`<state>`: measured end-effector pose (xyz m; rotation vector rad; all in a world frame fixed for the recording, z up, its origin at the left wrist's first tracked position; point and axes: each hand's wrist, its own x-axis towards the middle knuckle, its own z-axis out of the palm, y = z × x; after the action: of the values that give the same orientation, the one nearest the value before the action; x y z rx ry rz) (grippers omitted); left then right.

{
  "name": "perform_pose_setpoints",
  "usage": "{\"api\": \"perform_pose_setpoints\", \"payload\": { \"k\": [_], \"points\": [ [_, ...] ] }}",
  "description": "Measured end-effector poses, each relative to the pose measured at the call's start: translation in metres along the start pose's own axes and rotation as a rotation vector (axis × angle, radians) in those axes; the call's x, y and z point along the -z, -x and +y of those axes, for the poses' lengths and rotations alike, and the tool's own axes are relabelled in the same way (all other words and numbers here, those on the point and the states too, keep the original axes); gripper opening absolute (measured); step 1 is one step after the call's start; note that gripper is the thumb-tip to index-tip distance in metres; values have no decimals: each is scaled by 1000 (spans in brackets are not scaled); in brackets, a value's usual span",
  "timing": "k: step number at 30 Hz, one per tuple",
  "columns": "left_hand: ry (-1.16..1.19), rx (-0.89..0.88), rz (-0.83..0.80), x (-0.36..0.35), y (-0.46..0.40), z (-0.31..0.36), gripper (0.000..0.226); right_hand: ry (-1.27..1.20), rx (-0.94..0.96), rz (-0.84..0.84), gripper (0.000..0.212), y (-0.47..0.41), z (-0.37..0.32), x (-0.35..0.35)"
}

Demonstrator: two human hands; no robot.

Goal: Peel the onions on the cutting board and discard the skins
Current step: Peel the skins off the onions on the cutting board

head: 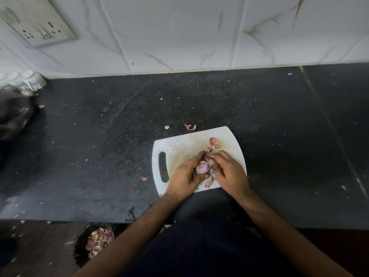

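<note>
Left hand [186, 173] cupping small purple half-peeled onion [203, 168] over white plastic cutting board [177, 145]; right hand [227, 170] fingers [211, 162] pinching skin at onion's right side.

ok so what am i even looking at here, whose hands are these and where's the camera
There is no robot here: these are a person's two bare hands, filmed by a wide-angle camera worn on their head, looking forward and down. That is why the arms come in from the bottom edge.

The left hand cups a small purple onion, and the right hand works at its skin. They are above a white cutting board lying on a dark counter. Loose skins lie on the board, and another scrap sits just beyond it. Below the counter's edge, a dark bin holds a heap of discarded skins. A tiled wall with a socket panel is behind.
</note>
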<state>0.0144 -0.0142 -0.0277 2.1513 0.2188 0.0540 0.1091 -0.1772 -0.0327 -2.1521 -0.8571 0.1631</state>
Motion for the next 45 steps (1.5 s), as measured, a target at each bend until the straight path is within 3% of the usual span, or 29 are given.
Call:
{"api": "perform_pose_setpoints", "payload": {
  "k": [3, 8, 12, 16, 20, 28, 35, 39, 45],
  "points": [
    [-63, -27, 15, -1, 0, -3, 78, 96, 46, -48, 49, 5, -1, -3],
    [-122, -105, 35, -2, 2, -3, 68, 67, 54, 7, 38, 3, 2, -6],
    [-100, -127, 41, -1, 1, -3, 64, 229, 83, 37, 26, 1, 3, -9],
    [-87, -144, 46, -4, -1, -6, 61, 343, -23, 63, 34, -1, -7, -15],
    [-101, -137, 61, -6, 0, -6, 63, 409, -170, -3, 19, -10, -13, -21],
    [-258, -218, 82, -14, 3, -10, 55, 281, -287, 120, 23, -13, -14, -28],
    [-140, -247, 229, -8, 7, -9, 42, 150, -273, 190, 13, -9, -8, -28],
    [-97, -237, 215, -7, 4, -7, 29, 41, -216, 222, 26, -7, -11, -21],
    [71, -146, 181, -4, 2, -9, 30, 70, -56, 84, 46, 9, -15, -15]
  ]
}}
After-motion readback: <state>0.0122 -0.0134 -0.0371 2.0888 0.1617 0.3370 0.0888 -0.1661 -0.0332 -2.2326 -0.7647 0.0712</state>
